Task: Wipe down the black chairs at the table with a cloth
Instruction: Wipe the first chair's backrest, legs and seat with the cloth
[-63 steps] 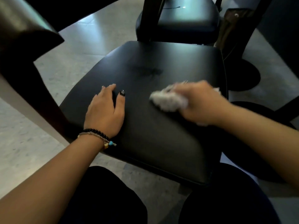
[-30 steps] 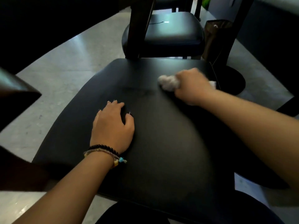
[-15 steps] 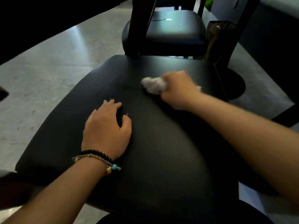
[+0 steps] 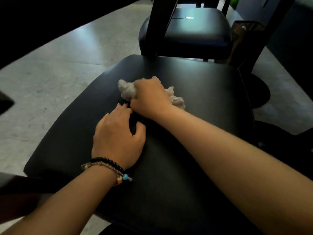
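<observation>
A black padded chair seat (image 4: 194,150) fills the middle of the head view. My right hand (image 4: 149,99) grips a crumpled white cloth (image 4: 126,89) and presses it on the seat near its middle, with cloth ends sticking out on both sides of the fist. My left hand (image 4: 118,138), with bead bracelets at the wrist, rests palm down on the seat just in front of the right hand, its fingertips almost touching it. A second black chair seat (image 4: 194,31) stands beyond, behind the near chair's dark back posts (image 4: 157,26).
Pale stone floor (image 4: 59,73) lies to the left. A round black table base (image 4: 259,92) sits on the floor at right, with a brown bag (image 4: 243,38) beside the far chair. A dark table edge (image 4: 42,22) crosses the upper left.
My right hand has swept the cloth from the seat's far right corner leftwards and nearer, to just ahead of my left hand. The left hand has stayed flat on the seat.
</observation>
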`<action>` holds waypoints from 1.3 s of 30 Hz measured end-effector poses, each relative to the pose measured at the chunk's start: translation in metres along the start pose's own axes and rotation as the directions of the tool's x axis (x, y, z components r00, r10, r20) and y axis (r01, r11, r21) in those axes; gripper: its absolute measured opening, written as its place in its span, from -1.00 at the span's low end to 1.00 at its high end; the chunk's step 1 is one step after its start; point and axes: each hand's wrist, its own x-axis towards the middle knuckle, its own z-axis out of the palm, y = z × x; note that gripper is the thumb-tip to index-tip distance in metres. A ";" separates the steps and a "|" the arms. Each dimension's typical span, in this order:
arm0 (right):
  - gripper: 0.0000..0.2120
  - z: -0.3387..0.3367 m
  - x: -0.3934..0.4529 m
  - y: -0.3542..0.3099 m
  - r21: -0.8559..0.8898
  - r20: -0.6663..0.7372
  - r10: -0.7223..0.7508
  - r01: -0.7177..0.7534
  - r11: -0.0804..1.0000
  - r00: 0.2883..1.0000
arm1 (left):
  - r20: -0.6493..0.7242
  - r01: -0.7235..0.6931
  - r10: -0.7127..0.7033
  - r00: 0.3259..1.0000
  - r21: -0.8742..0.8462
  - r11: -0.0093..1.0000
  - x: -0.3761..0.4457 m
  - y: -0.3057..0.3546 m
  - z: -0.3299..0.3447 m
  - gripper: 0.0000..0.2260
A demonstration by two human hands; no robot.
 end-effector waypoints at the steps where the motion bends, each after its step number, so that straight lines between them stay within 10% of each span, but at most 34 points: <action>1: -0.86 -0.003 -0.002 0.005 -0.013 0.030 -0.068 0.069 0.998 0.997 | -0.003 -0.001 0.001 1.000 -0.003 1.000 0.000 0.000 0.000 -0.62; 4: -0.80 -0.031 0.015 0.047 -0.130 0.077 -0.090 0.100 0.987 0.993 | -0.005 -0.004 0.004 1.000 -0.001 1.000 0.002 -0.001 0.000 -0.59; 11: -0.67 -0.062 0.067 0.130 -0.131 -0.260 0.423 -0.466 0.875 0.868 | -0.019 0.005 -0.005 1.000 -0.009 1.000 0.003 -0.001 0.004 -0.56; 17: -0.70 -0.003 0.070 0.037 -0.135 -0.005 0.056 -0.057 0.989 0.998 | -0.023 0.005 -0.005 1.000 0.001 1.000 0.001 -0.003 0.004 -0.61; 29: -0.86 -0.052 -0.051 0.068 -0.092 0.133 -0.226 0.239 0.967 0.965 | -0.020 -0.012 0.012 1.000 0.021 1.000 0.001 -0.003 0.002 -0.60; 39: -0.84 -0.028 0.007 0.042 -0.082 0.051 -0.007 0.011 0.997 0.999 | -0.049 -0.004 0.006 0.999 0.035 0.999 0.003 -0.002 0.005 -0.60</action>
